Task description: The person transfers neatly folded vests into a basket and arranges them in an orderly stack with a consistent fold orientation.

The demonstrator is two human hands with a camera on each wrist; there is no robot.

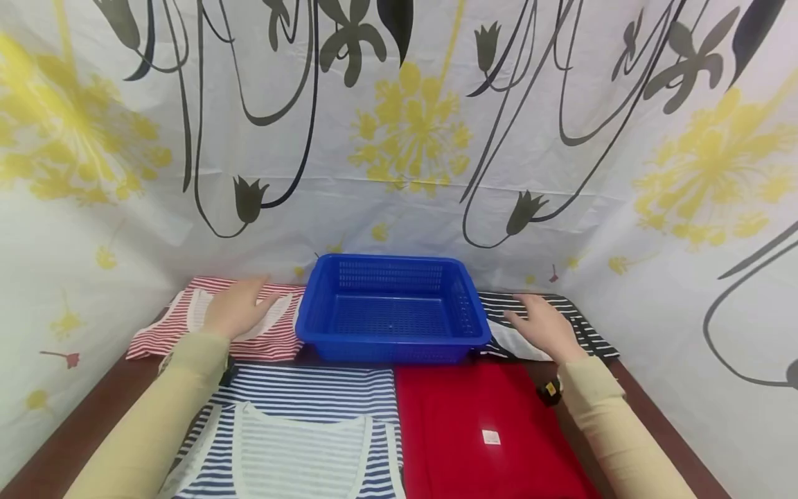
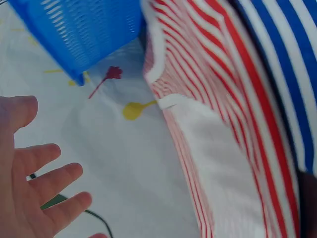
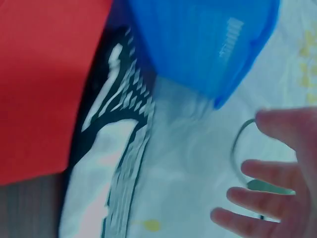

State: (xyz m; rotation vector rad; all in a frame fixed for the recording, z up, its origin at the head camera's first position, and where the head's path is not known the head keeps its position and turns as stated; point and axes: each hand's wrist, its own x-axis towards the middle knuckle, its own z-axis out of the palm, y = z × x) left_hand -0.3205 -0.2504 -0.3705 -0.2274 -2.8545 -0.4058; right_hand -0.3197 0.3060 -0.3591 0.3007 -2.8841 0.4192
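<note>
My left hand (image 1: 237,310) hovers over a red-and-white striped shirt (image 1: 280,337) at the back left, its fingers spread and holding nothing. On the other side, my right hand (image 1: 545,326) is over a black-and-white striped shirt (image 1: 582,322), also empty with fingers extended. Between the hands stands a blue plastic basket (image 1: 393,350) with nothing inside. In the left wrist view the fingers (image 2: 59,176) are apart from the red-striped cloth. The right wrist view shows the fingers (image 3: 262,198) likewise clear of the black-striped shirt (image 3: 99,173).
Nearer the front lie a blue-and-white striped shirt (image 1: 305,443) on the left and a red garment (image 1: 474,409) with a small white label on the right. The brown table (image 1: 648,409) meets a white flower-patterned curtain (image 1: 399,229) at the back and sides.
</note>
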